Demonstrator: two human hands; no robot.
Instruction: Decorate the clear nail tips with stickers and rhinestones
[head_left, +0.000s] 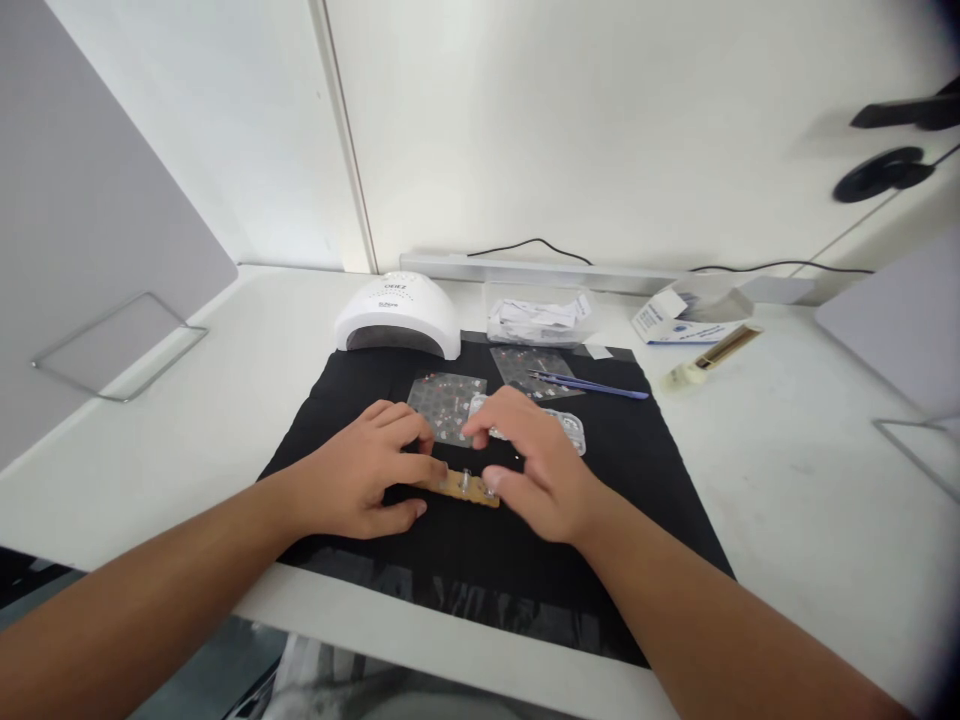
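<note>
A narrow yellow strip (480, 492) bearing small clear pieces lies on a black cloth (480, 570). My left hand (367, 470) is over the strip's left end, its index fingertip touching or right at it, the thumb apart from the fingers. At the other end is my right hand (544, 465), thumb by the last clear piece and fingers curved above, with a gap between them. Behind the hands are a clear sticker sheet (442, 400) and a clear plastic case (574, 430), partly covered by my right hand. A tiny white speck lies between my right thumb and fingers.
A white nail lamp (397, 315) stands at the back left. Blue tweezers (600, 384) lie across a second sticker sheet (517, 365). Farther back are a clear box with papers (536, 320), an opened white carton (686, 315) and a small bottle with a gold cap (724, 348).
</note>
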